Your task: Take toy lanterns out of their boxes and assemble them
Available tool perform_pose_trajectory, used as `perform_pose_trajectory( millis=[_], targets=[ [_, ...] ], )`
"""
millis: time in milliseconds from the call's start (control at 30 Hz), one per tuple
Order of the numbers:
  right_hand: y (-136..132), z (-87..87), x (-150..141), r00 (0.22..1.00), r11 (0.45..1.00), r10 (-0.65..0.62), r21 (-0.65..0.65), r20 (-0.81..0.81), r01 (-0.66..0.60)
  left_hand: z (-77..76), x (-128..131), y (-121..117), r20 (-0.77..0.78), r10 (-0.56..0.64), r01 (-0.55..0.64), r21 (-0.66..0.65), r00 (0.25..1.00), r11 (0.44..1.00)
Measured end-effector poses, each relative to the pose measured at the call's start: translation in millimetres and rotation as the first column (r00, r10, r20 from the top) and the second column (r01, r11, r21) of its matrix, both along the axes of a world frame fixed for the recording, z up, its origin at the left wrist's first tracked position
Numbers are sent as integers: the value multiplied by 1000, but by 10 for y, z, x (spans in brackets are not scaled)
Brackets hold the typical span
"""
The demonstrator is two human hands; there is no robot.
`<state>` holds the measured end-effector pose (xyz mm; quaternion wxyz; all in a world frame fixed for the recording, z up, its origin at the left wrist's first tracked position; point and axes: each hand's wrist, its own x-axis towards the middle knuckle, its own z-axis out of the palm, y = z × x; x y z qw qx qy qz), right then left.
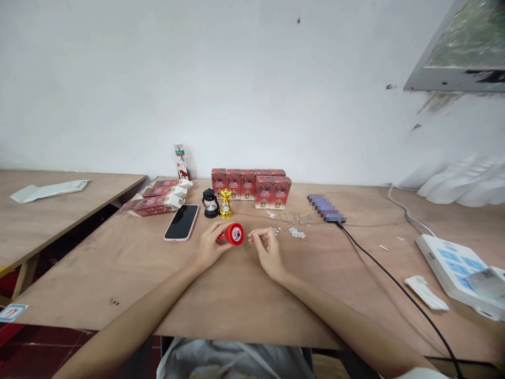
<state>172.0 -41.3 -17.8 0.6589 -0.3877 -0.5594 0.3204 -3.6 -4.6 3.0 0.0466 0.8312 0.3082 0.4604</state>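
Observation:
My left hand (pixel 212 243) is closed around a small red lantern (pixel 235 234), tilted so that its round underside faces me and to the right. Just right of it, my right hand (pixel 268 251) has its thumb and fingertips pinched together; whatever sits between them is too small to make out. Beyond my hands a black lantern (pixel 210 204) and a gold lantern (pixel 225 204) stand upright side by side. Small white plastic pieces (pixel 296 232) and tiny round discs (pixel 276 230) lie right of my right hand, with several thin metal hooks (pixel 295 219) behind them.
Red printed boxes (pixel 272 192) stand near the wall; opened ones (pixel 158 202) lie at the left. A phone (pixel 182 223) rests left of my hands. Another phone (pixel 325 208) trails a black cable (pixel 379 266). At right sits a white power strip (pixel 453 268).

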Motion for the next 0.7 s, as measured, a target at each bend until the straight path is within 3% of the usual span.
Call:
perform_pose_trajectory(
  millis=[67, 133, 233, 300, 433, 567, 633, 700],
  targets=[
    [-9, -5, -52, 974, 964, 125, -208, -190, -164, -2, -30, 27, -17, 30, -28, 82, 999, 996],
    [-30, -5, -92, 896, 846, 250, -367, -366, -386, -1, -53, 44, -73, 54, -42, 158, 996, 987],
    [-62, -2, -116, 759, 632, 333, -465, -560, -620, 5, -66, 52, -208, 86, -25, 279, 974, 960],
    [-65, -5, -111, 701, 561, 316, -470, -639, -681, 10, -62, 44, -299, 107, 7, 357, 948, 934],
    [-38, -21, -94, 668, 560, 284, -447, -687, -698, 28, -39, -1, -373, 176, 18, 462, 911, 887],
    [-11, -26, -80, 705, 569, 279, -479, -652, -668, 56, -30, -38, -336, 229, 4, 570, 914, 822],
    [27, -27, -34, 774, 628, 197, -529, -602, -571, 72, -42, -35, -294, 274, -42, 607, 916, 793],
    [102, -27, 68, 828, 734, 55, -540, -558, -412, 84, -62, -21, -279, 322, -88, 616, 905, 783]
  ],
)
